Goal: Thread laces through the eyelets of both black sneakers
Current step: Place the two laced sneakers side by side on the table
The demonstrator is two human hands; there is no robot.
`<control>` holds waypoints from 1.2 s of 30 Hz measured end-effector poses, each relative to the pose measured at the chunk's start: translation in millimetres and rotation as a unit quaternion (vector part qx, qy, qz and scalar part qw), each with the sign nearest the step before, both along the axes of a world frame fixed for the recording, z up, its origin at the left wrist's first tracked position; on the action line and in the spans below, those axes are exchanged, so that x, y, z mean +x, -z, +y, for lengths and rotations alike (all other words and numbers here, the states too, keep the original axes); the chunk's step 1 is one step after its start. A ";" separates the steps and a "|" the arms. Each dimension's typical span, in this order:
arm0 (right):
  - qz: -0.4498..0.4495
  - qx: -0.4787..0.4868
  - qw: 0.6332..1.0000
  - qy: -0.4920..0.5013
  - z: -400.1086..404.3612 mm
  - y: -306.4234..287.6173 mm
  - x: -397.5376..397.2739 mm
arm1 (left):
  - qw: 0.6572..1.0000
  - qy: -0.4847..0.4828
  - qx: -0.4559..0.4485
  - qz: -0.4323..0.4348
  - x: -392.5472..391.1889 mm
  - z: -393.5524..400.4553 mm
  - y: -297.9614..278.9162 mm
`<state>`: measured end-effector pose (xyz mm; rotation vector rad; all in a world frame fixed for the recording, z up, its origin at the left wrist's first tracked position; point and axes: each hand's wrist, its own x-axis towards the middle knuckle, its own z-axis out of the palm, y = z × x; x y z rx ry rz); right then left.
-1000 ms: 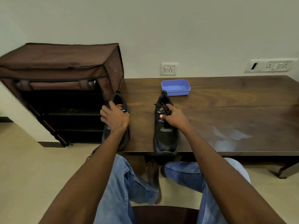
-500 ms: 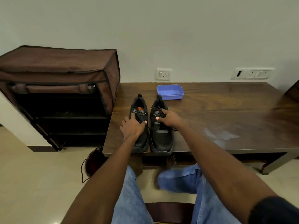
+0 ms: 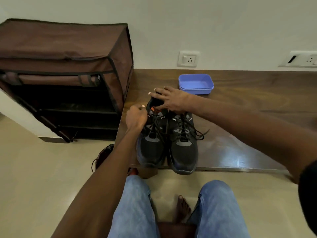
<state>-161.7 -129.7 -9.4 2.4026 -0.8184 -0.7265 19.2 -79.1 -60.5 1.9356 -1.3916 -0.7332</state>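
You're looking at a dim, evenly lit room, soft light w/ no hard shadows. A pale glare patch sits on the table (image 3: 240,162) near its front edge, right of the sneakers (image 3: 169,143), which read nearly solid black, detail lost in the uppers. The shoe rack (image 3: 65,69) interior goes to deep shadow. Wide-angle bend shows at the edges: wall line and rack top curve, your forearms stretch large. Slight softness on the right hand (image 3: 169,100); far-right edge blurs.

A home: fabric shoe rack (image 3: 65,74), wooden table (image 3: 257,107).
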 end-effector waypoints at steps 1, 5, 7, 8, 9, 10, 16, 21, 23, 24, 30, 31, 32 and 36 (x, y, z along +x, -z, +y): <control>0.007 0.002 1.000 -0.007 -5.2 2.6 -0.8 | 1.000 0.002 0.009 -0.001 -0.6 -5.2 2.2; -0.036 0.045 0.997 0.044 -6.3 -3.2 -9.6 | 0.999 0.002 0.047 -0.020 -3.0 -13.3 -2.0; -0.047 0.056 0.994 0.087 6.7 -10.0 -19.2 | 0.997 0.006 0.064 -0.036 -2.3 -7.8 -11.4; -0.060 0.065 0.989 0.120 15.7 -15.9 -25.0 | 0.997 0.004 0.072 -0.033 -1.9 -3.9 -19.4; -0.079 0.077 0.981 0.162 26.1 -18.9 -31.1 | 0.997 0.001 0.076 -0.033 -1.8 0.7 -25.3; -0.096 0.092 0.967 0.218 38.7 -26.2 -37.3 | 0.996 -0.004 0.085 -0.037 -2.5 6.8 -38.1; -0.230 0.162 0.759 0.587 124.4 -16.4 -41.0 | 0.988 0.056 0.124 -0.068 -25.1 72.4 -99.1; -0.297 0.234 0.596 0.709 159.3 -24.7 -15.2 | 0.940 0.193 0.269 -0.082 -60.5 127.9 -106.7; -0.314 0.278 0.584 0.695 167.2 -24.9 -9.4 | 0.909 0.236 0.324 -0.110 -65.8 142.9 -101.1; -0.317 0.292 0.585 0.687 170.4 -26.7 -11.5 | 0.901 0.240 0.339 -0.123 -67.7 145.2 -99.0; -0.302 0.351 0.568 0.680 183.7 -19.9 -24.4 | 0.879 0.153 0.430 -0.140 -71.2 134.2 -94.5; -0.312 0.352 0.562 0.681 182.7 -20.0 -23.1 | 0.867 0.163 0.453 -0.131 -70.1 130.8 -91.3; -0.317 0.356 0.563 0.675 180.9 -19.6 -22.6 | 0.862 0.170 0.459 -0.130 -69.1 128.7 -86.2; -0.274 0.372 0.598 0.655 174.1 -25.3 -18.4 | 0.868 0.183 0.440 -0.136 -63.4 124.2 -77.9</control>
